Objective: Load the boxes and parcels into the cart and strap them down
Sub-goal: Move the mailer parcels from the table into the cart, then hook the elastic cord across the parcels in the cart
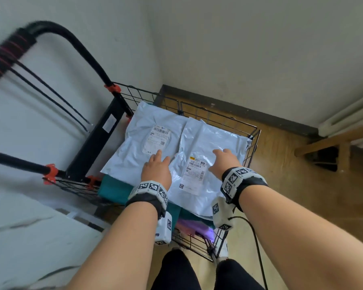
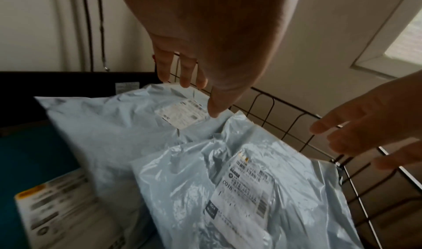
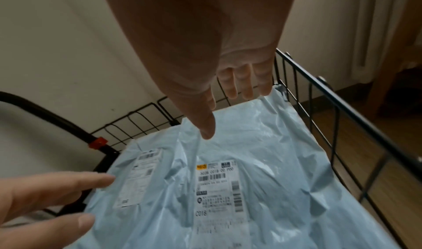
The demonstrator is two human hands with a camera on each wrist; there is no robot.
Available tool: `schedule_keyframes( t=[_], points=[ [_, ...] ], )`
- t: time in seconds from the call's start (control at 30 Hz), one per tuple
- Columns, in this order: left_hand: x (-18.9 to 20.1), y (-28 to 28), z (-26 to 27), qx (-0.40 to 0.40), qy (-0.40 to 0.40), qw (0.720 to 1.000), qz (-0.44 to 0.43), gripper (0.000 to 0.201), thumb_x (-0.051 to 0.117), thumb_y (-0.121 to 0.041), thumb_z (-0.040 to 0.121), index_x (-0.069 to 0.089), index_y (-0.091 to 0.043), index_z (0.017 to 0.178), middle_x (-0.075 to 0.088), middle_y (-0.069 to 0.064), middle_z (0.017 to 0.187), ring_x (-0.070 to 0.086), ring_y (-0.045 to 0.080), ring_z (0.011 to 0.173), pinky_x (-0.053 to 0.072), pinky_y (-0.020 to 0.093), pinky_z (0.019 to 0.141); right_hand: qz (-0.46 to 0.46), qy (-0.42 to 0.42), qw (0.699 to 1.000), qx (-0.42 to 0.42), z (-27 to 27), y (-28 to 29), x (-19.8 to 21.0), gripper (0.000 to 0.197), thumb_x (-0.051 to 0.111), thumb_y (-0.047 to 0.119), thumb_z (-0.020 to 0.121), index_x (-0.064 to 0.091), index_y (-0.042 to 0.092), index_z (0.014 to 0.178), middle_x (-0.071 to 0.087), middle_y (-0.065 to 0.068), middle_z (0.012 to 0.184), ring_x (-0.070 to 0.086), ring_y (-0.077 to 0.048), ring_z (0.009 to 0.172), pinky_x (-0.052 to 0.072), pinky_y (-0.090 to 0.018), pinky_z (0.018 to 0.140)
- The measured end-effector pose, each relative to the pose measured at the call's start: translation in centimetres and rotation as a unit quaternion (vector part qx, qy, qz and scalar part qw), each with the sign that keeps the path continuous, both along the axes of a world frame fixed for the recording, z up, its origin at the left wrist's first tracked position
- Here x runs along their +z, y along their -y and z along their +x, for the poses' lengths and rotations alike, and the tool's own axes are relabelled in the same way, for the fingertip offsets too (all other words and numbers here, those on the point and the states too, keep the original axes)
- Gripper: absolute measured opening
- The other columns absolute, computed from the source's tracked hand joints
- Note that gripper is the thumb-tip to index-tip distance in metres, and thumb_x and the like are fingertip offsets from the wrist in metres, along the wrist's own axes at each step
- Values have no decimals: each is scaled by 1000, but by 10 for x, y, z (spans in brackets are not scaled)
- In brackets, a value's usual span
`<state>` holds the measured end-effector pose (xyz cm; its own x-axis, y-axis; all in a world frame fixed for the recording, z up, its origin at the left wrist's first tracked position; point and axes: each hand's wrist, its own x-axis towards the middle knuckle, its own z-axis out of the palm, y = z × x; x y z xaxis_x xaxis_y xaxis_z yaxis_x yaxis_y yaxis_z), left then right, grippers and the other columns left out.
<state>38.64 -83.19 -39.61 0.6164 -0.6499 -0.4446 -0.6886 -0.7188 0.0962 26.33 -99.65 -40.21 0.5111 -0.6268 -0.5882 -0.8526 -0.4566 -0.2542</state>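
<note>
Cart: a black wire-basket cart [image 1: 252, 141] is seen standing in a room corner on a wooden floor [image 1: 291, 185], its black handle frame [image 1: 76, 51] rising at the left side with orange clips on the tubes.
Left parcel: a pale grey plastic mailer [image 1: 132, 147] is laid on top of the load toward the handle-side edge of the basket, its white shipping label [image 1: 158, 139] facing up.
Right parcel: a second pale mailer [image 1: 210, 143] is laid beside it toward the basket's right wall, overlapping the first one's edge; its label [image 1: 195, 170] marked C018 is turned up and its far corner is pressed against the right-hand wire corner.
Teal parcel: a teal package [image 1: 113, 189] is seen beneath both mailers at the near handle-side corner; in the left wrist view a label on it is shown blurred.
Purple item: something purple [image 1: 189, 227] is glimpsed under the stack at the near edge; what it is cannot be told.
Left hand: the left hand [image 1: 156, 170] is held flat with fingers straight and spread just above or on the seam between the two mailers; nothing is gripped, and contact cannot be told.
Right hand: the right hand [image 1: 223, 162] is likewise spread with straight fingers over the right parcel, beside its label; nothing is gripped.
Straps: thin black cords [image 1: 50, 95] are seen hanging along the handle frame, away from the load.
</note>
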Motion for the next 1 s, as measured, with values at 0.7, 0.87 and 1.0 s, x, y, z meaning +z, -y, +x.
schedule_keyframes(
  t=[0.7,0.87,1.0],
  points=[
    [105,-166,-49,219,139,964,-58,48,40,-24,98,32,-23,146,23,1,156,25,23,142,27,40,114,-38,109,965,234,22,-100,142,65,61,28,89,34,23,147,37,-8,147,49,-27,126,46,-39,102],
    [130,-217,-22,227,173,954,-87,41,42,-25,97,41,-22,138,36,0,147,36,23,134,34,38,108,-54,115,963,238,51,-148,166,57,53,26,93,35,21,146,40,-8,146,50,-26,124,44,-34,98],
    [151,-256,10,226,182,950,-117,40,42,-24,96,44,-20,136,41,-1,143,39,22,131,35,37,106,-56,130,960,240,86,-198,183,49,50,26,94,41,18,141,46,-8,140,50,-27,123,43,-37,102]
  ],
)
